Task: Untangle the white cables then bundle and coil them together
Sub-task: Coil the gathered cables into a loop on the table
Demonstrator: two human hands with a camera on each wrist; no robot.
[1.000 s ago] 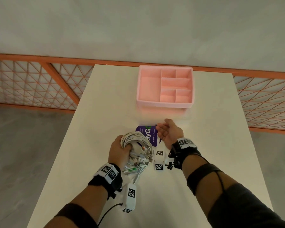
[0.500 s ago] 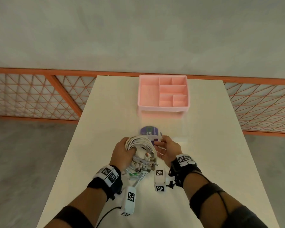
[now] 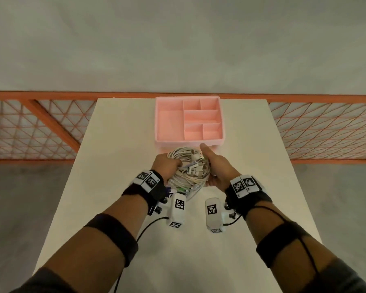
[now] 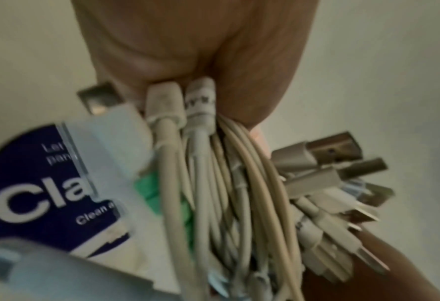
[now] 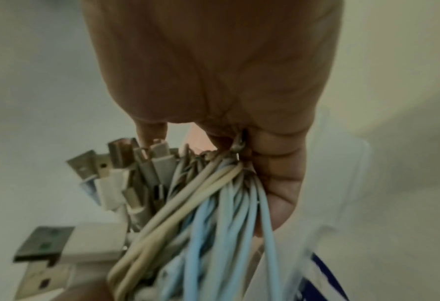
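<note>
A: Where is the coil of white cables point(image 3: 188, 168) sitting?

B: At the centre of the head view, held just above the table point(image 3: 118, 132), right below the near wall of the pink compartment tray point(image 3: 189, 143). It overlaps the tray's lower edge in the frame; whether it touches, I cannot tell.

A: And the left hand point(image 3: 164, 167)?

B: It grips the left side of the coil, fingers curled into the loops. The left wrist view shows the strands running down from the palm, with white plug housings tucked against it.

A: The right hand point(image 3: 217, 168)?

B: It cups the right side of the coil. Its thumb points up toward the tray, and in the right wrist view the fingers point(image 5: 278, 179) wrap round the strands, so it too holds the cables.

A: What about the ends?

B: A cluster of USB plugs point(image 3: 195, 166) bristles out of the coil's middle in the head view. In the right wrist view they sit at the left of the frame, metal tips pointing up-left; in the left wrist view they fan out at the right.

A: Anything else?

B: A dark blue printed label point(image 4: 33, 183) with white lettering, at the left of the left wrist view, beside the strands. Its text is partly hidden. An orange mesh railing point(image 3: 40, 127) runs behind the table across both sides of the head view.
</note>
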